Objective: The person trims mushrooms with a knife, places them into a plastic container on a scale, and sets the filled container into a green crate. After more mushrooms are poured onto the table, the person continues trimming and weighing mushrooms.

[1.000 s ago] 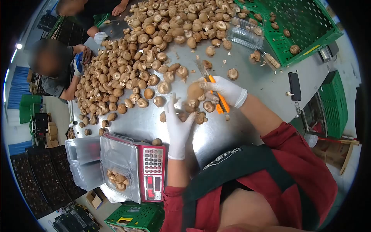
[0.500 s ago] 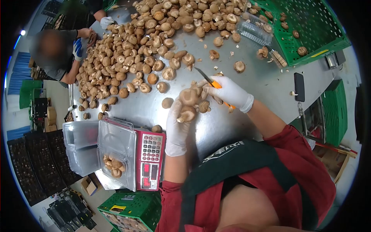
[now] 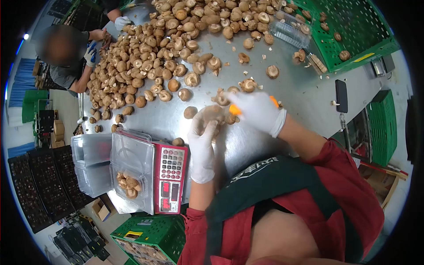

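My left hand, in a white glove, is closed round a brown mushroom near the middle of the metal table. Just right of it, my right hand, also gloved, is wrapped round an orange-handled knife; the blade cannot be made out. More mushrooms lie beneath and between my two hands, partly hidden by the fingers. A trimmed mushroom rests just above my right hand.
A large mushroom heap spreads across the upper left. Beyond it a co-worker's gloved hand shows. At lower left is a red scale bearing a clear tray. A green crate and phone are to the right.
My right hand has turned and moved slightly left over the mushrooms, and the blade is no longer visible. My left thumb has folded over. A mushroom has appeared above my right hand.
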The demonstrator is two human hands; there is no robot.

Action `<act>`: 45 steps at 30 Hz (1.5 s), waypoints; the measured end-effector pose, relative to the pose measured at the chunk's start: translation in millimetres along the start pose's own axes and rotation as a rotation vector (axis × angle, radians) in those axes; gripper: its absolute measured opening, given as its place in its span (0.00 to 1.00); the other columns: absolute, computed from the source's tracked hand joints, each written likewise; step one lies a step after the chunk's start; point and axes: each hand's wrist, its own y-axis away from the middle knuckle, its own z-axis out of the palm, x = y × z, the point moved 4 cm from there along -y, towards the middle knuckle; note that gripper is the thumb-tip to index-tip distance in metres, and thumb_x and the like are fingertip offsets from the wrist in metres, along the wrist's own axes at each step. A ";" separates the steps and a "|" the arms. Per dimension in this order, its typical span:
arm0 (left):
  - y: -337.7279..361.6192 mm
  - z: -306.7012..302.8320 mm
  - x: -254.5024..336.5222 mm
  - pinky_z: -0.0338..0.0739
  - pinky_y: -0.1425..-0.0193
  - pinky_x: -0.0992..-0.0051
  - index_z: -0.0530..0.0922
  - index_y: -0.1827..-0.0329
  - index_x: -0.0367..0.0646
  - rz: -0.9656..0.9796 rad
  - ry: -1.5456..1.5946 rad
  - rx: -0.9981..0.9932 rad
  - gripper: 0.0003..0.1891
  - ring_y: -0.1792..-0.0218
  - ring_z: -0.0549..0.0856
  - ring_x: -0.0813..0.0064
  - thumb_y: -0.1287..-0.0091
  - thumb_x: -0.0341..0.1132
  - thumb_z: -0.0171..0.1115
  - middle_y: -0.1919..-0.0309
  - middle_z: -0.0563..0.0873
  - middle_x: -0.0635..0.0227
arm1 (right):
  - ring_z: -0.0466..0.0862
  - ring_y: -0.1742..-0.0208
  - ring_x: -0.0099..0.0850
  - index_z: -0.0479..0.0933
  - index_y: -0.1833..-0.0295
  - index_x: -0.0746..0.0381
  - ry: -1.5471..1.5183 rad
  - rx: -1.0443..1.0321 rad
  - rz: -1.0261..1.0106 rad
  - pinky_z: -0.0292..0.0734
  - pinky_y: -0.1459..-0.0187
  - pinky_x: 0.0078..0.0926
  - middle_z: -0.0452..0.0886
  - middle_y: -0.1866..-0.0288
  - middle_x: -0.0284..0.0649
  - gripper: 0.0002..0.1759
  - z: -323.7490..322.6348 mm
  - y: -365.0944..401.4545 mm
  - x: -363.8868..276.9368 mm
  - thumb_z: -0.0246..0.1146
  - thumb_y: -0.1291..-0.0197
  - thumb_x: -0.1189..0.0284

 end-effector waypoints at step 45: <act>75.1 -117.0 83.4 0.71 0.31 0.60 0.75 0.36 0.36 0.729 -1.351 0.555 0.21 0.37 0.78 0.55 0.32 0.26 0.60 0.38 0.80 0.54 | 0.82 0.41 0.33 0.78 0.43 0.64 -0.521 0.187 0.681 0.75 0.44 0.25 0.83 0.44 0.42 0.25 -0.5 70.3 193.9 0.52 0.48 0.84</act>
